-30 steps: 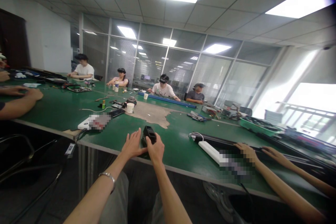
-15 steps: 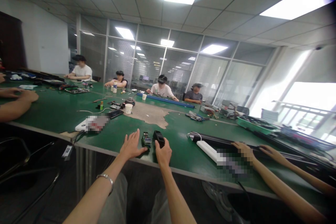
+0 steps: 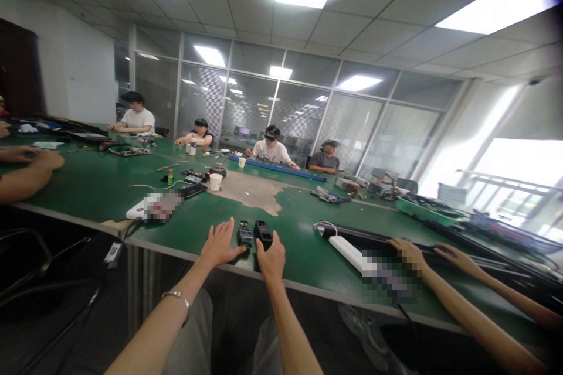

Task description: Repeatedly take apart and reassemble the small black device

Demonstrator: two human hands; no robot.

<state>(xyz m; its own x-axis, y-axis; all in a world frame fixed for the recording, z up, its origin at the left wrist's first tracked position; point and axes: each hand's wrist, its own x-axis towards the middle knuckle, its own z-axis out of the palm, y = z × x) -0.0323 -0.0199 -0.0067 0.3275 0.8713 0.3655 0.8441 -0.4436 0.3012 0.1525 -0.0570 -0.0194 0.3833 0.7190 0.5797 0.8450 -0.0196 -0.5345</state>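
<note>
In front of me, a small green circuit board (image 3: 245, 234) with parts on it lies on the table near the front edge. My left hand (image 3: 219, 245) rests to the left of it, fingers spread, with the thumb tip close to the board's near end. Beside the board on the right is a black box-shaped casing (image 3: 263, 233). My right hand (image 3: 271, 258) has its thumb and fingers around the near end of this casing; the fingers' far side is partly hidden.
A paper cup (image 3: 215, 181) stands beyond on the green table (image 3: 220, 211), near a brown worn patch (image 3: 246, 190). A white power strip (image 3: 347, 254) lies to my right, next to a co-worker's hands (image 3: 411, 255). Other people sit across the table. Electronic parts lie to the left.
My right hand has shifted slightly, and the black casing has turned and now lies flatter beside the board. My left hand has barely moved.
</note>
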